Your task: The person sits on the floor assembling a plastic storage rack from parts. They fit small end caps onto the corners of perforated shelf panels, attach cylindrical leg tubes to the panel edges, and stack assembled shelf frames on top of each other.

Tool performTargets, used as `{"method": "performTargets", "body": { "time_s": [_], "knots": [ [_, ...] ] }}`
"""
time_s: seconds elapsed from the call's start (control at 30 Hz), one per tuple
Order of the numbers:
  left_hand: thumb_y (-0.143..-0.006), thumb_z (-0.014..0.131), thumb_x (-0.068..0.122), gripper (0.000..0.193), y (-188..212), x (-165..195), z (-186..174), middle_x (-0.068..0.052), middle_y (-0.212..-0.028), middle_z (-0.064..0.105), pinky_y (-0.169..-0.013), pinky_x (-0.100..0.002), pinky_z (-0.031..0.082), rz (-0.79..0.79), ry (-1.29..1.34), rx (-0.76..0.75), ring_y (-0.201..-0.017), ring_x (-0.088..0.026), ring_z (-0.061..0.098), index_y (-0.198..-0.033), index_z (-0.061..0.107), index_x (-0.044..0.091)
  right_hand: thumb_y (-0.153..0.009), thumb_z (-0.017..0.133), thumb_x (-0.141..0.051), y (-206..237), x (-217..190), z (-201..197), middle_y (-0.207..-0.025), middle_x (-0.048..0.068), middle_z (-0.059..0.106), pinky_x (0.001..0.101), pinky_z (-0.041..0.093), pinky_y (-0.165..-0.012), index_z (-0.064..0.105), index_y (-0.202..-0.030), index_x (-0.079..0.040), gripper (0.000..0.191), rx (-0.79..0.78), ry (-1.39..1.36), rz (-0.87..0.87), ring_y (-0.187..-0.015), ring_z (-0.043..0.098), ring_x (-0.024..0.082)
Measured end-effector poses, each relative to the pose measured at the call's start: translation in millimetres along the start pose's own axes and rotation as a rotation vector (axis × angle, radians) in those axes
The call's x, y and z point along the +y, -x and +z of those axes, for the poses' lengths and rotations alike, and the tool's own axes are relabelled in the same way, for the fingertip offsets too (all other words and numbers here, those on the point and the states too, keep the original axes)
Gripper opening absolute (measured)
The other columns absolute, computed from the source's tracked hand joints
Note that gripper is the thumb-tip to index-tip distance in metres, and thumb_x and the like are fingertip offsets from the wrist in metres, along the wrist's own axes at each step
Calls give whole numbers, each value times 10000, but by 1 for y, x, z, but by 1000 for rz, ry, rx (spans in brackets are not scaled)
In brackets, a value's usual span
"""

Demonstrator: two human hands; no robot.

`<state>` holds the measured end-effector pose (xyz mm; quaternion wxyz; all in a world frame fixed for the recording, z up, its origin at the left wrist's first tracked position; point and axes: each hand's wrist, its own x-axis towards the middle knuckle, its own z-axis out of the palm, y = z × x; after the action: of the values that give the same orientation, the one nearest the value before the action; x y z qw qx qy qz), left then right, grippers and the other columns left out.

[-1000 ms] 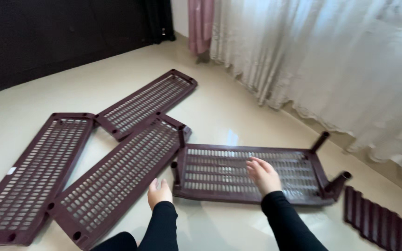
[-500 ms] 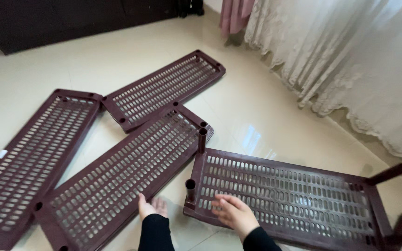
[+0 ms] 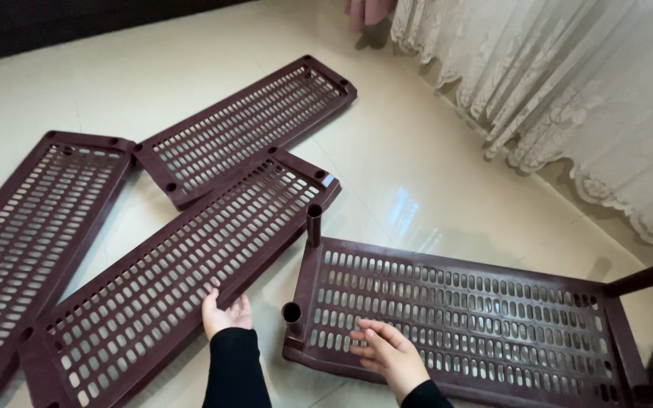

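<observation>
Several dark maroon plastic slotted shelf panels lie on a glossy cream tiled floor. My left hand (image 3: pixel 224 313) grips the near long edge of the middle panel (image 3: pixel 168 287). My right hand (image 3: pixel 387 353) rests flat, fingers spread, on the left end of the nearest panel (image 3: pixel 478 317), which has short tube legs (image 3: pixel 314 224) standing up at its corners. Both arms wear black sleeves.
Two more flat panels lie on the floor, one at the far left (image 3: pixel 32 242) and one further back (image 3: pixel 247 125). A white lace curtain (image 3: pixel 568 98) hangs along the right side. Dark furniture (image 3: pixel 54 23) runs along the back.
The view has moved closer to the panels. My left hand has taken hold of the middle panel's edge, and my right hand has slid to the left end of the legged panel.
</observation>
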<state>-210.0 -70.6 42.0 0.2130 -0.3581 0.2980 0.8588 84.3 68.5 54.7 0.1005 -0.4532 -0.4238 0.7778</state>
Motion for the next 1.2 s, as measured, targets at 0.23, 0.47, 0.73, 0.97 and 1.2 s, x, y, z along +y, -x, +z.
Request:
{"method": "performTargets", "body": {
  "time_s": [0.23,0.47,0.73,0.97,1.2],
  "knots": [
    [-927,626,90,411,13,19,44,-54,-1218,677,-975,-357,591,57,243,-288,-1110,-189,655,-1338,609,91,-982,576,-255,10,-41,27,-1182,80,777,370,562,-837,664,-1304,-100,368,-60,-61,-73,-993,742,202],
    [-932,613,131,414,81,60,136,-26,-1209,683,-913,-336,578,96,197,-473,-1065,-169,658,-1344,608,164,-946,586,-328,28,-160,29,-1230,109,736,439,559,-867,615,-1352,-105,464,-56,-158,-275,-1066,721,292],
    [-929,668,234,334,215,12,172,68,-1215,671,-804,-305,535,-25,12,-667,-1034,-137,597,-1261,639,251,-920,569,-551,165,-322,-16,-1492,173,507,623,386,-1111,307,-1555,-77,835,17,-402,-331,-1378,482,428],
    [-881,755,225,312,340,-61,137,13,-1115,708,-831,-346,553,-287,-99,-700,-986,-181,633,-1181,682,187,-876,654,-646,289,-311,-44,-1600,188,371,609,324,-1174,157,-1621,-46,1078,157,-643,-426,-1482,379,411],
    [-851,773,210,350,420,-83,122,19,-1157,697,-923,-394,565,-459,-269,-875,-1056,-201,610,-1186,675,185,-948,625,-407,313,-292,-130,-1369,99,600,553,467,-1056,539,-1358,-139,497,163,-801,-661,-1243,590,313]
  ]
}}
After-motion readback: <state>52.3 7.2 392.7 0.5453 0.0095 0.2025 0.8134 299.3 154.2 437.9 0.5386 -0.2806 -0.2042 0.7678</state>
